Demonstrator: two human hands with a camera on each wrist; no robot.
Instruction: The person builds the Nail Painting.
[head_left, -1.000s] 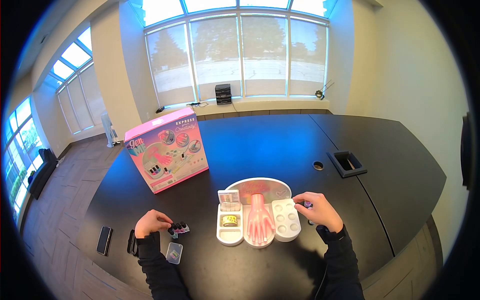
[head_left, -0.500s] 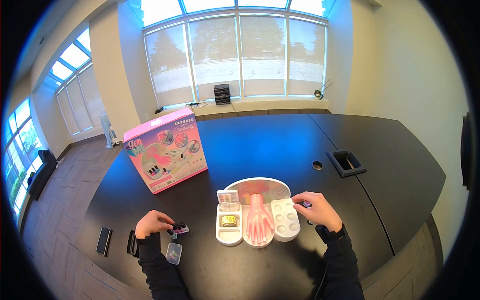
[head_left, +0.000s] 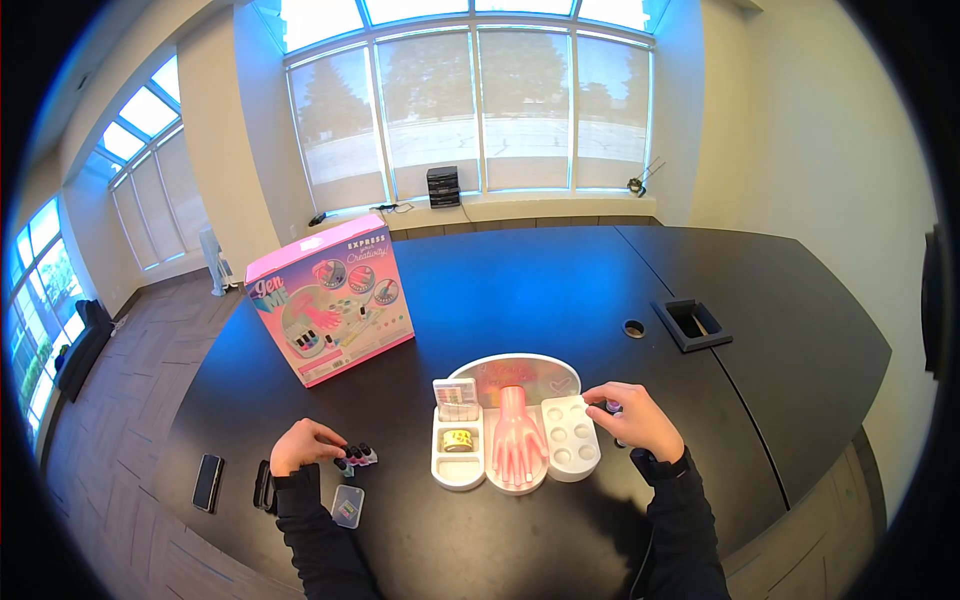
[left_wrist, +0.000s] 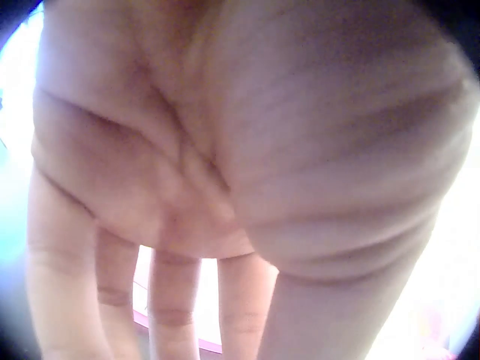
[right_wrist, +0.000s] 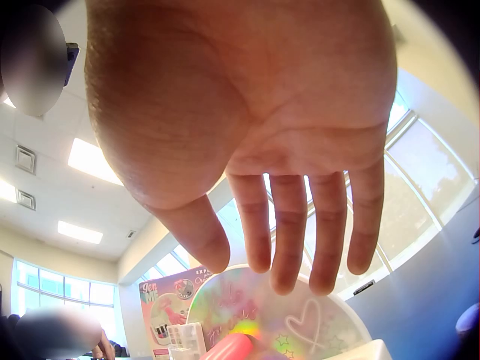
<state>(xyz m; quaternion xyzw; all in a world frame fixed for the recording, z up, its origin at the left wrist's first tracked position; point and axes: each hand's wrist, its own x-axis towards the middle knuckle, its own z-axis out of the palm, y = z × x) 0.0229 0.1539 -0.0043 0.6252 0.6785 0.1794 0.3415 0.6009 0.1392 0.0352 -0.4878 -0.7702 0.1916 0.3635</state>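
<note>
My left hand reaches over the table at the left, fingertips right at the black caps of several small nail polish bottles. In the left wrist view its fingers extend downward and the fingertips are out of frame. My right hand rests at the right edge of a white manicure stand, its fingertips beside the tray with round wells. In the right wrist view the right fingers are loosely extended with nothing between them. Partly under this hand is a purple item. A pink model hand lies at the stand's middle.
A pink printed box stands at the back left. A small clear case, a black case and a phone lie at the left. The stand's left side holds a yellow tape roll. A square table opening is at the right.
</note>
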